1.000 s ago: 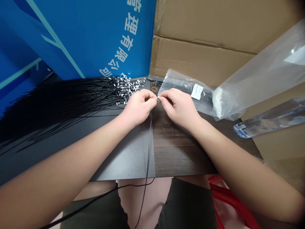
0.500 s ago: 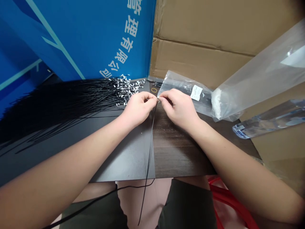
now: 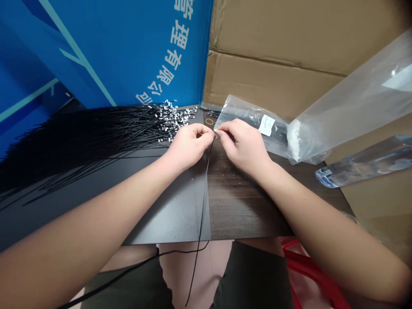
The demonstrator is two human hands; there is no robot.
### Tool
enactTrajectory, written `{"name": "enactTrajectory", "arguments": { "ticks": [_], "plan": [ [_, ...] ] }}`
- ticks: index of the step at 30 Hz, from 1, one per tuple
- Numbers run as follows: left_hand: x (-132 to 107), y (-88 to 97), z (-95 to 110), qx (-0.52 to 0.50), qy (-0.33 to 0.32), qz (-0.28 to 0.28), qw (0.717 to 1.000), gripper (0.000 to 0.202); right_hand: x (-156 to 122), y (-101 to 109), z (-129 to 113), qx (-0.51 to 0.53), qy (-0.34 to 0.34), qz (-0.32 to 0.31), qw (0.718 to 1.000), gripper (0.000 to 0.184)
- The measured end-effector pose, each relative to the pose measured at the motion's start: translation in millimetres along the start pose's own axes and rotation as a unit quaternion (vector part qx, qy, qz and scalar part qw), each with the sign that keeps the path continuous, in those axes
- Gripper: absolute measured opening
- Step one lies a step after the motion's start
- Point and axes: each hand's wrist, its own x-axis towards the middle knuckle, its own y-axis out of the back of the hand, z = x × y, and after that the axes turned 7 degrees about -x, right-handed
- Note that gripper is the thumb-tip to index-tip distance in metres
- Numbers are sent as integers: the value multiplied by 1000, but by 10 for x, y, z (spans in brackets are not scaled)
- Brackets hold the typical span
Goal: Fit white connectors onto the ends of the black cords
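Note:
My left hand (image 3: 189,143) and my right hand (image 3: 241,141) meet fingertip to fingertip over the dark table (image 3: 244,206). Both are pinched on the top end of one thin black cord (image 3: 202,214), which runs down across the table and hangs off the front edge over my lap. What sits at the pinch point is too small to make out. To the left lies a big pile of black cords with small white tips (image 3: 106,128), the tips close behind my left hand.
A clear plastic bag with a white label (image 3: 257,122) lies behind my right hand, and larger clear bags (image 3: 350,107) lean at the right. A blue board (image 3: 112,51) and cardboard (image 3: 289,64) wall the back. Red tubing (image 3: 309,270) shows below the table edge.
Both hands stay pinched together on the cord; they have shifted only slightly, and the hanging cord has swung a little.

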Motion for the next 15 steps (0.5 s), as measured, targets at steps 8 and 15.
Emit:
{"name": "enactTrajectory", "arguments": {
  "ticks": [8,15],
  "plan": [
    [-1,-8,-8,-10,-16,6,1000,18,-6,-16,-6,6,6,1,1000,15],
    [1,-17,-16,-21,3,9,1000,19,-7,-18,-14,4,-8,9,1000,16]
  ]
}}
